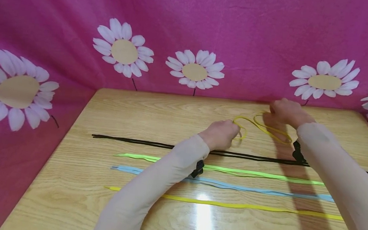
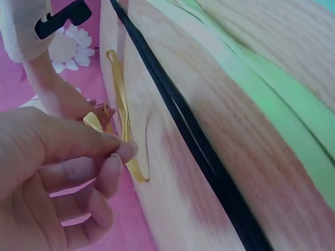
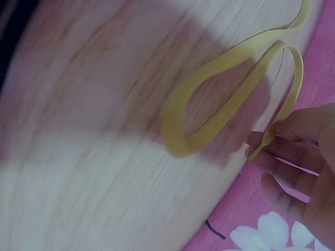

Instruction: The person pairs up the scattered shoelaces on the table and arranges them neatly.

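A looped yellow shoelace (image 1: pixel 272 131) lies between my two hands near the far edge of the wooden table. My left hand (image 1: pixel 220 134) pinches it between thumb and forefinger, and a short piece of the lace (image 2: pixel 92 121) sticks out past the fingers. At the other side, my right hand (image 1: pixel 287 111) pinches the lace close to its narrow tip, seen in the right wrist view. From there the flat yellow lace (image 3: pixel 178 117) bends into a long loop on the wood.
Nearer me, a doubled black lace (image 1: pixel 129 140), a green lace (image 1: pixel 251 173), a light blue lace (image 1: pixel 230 186) and a flat yellow lace (image 1: pixel 209 202) lie in rows across the table (image 1: pixel 64 207). Behind the table hangs a pink cloth (image 1: pixel 243 32) with daisies.
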Available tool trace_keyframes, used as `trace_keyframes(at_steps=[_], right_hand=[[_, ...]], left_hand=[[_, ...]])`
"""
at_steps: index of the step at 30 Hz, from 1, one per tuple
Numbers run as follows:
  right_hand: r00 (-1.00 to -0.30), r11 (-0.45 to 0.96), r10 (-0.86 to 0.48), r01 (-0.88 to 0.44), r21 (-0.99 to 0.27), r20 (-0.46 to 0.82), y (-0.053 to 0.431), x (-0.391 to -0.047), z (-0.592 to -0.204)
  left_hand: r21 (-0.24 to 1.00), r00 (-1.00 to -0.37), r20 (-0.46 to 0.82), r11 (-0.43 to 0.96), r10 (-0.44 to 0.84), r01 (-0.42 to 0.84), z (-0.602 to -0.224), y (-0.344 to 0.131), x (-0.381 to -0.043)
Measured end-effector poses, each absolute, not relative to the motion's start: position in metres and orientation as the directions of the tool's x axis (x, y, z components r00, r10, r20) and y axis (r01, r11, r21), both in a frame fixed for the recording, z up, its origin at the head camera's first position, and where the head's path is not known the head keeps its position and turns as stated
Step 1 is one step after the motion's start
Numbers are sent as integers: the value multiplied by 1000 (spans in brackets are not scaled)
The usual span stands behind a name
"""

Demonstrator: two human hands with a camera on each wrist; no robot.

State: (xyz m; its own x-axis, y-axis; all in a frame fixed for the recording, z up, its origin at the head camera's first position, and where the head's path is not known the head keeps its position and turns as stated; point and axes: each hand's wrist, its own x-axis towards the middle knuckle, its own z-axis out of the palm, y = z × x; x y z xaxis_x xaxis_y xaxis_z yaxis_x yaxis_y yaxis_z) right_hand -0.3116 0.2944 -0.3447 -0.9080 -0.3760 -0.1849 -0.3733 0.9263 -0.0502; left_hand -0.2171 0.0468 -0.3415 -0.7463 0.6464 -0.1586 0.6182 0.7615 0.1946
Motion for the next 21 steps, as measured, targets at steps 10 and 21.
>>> trace_keyframes(at_steps=[10,21], right_hand=[[-913,926,-378,-368,-87,-157,319,-300,-338],[-892,887,-451,-447,-118,-15,347,-277,-341]], left_hand=[[237,-720,-131,727,682,645,-340,33,-218],[315,-749,-140,746,648,587,-343,17,-220]])
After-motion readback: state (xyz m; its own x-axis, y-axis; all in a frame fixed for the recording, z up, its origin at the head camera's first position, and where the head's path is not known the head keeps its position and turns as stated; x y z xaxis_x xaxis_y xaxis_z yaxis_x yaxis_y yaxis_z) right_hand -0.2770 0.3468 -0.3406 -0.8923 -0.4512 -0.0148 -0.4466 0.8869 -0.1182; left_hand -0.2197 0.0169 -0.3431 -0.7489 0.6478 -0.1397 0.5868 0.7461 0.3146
